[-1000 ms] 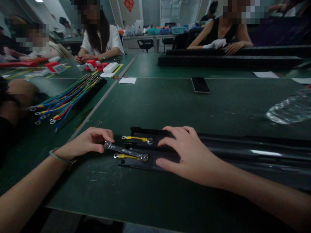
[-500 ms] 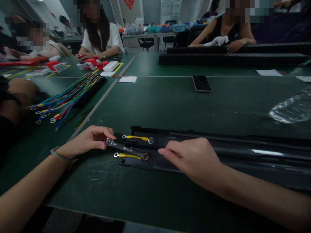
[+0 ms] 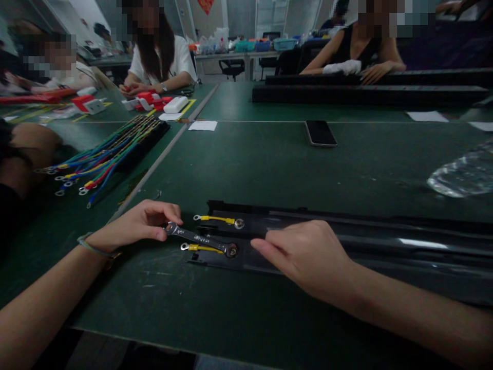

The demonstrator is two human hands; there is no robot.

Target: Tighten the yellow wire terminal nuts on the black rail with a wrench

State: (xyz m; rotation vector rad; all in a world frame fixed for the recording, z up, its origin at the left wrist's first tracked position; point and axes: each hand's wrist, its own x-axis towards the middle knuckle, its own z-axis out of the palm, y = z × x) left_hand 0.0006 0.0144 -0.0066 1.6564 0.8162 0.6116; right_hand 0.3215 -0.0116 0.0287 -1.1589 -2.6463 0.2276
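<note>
My left hand (image 3: 142,222) has its thumb and fingers closed about the near end of a silver combination wrench (image 3: 202,238). The wrench's ring end sits over a fastener on a long black channel piece (image 3: 277,212). Beneath the wrench runs a short yellow wire (image 3: 204,248) with a ring terminal sticking out past the channel's end. A second yellow wire (image 3: 215,218) lies parallel behind it, bolted at a round screw head (image 3: 239,223). Over the channel, my right hand (image 3: 308,252) is closed, its thumb pressed to curled fingers; whatever it grips is hidden.
Colored wires with ring terminals (image 3: 103,154) lie bundled at left. A phone (image 3: 321,133) rests beyond the channel, and a clear plastic bottle (image 3: 462,169) lies at right. Across the green table (image 3: 246,154), co-workers sit near red and white parts (image 3: 146,101) and black bars (image 3: 346,94).
The wrench's held end has shifted slightly toward me, with its ring end still on the fastener. My right hand has barely moved. A co-worker's gloved hand across the table has shifted slightly.
</note>
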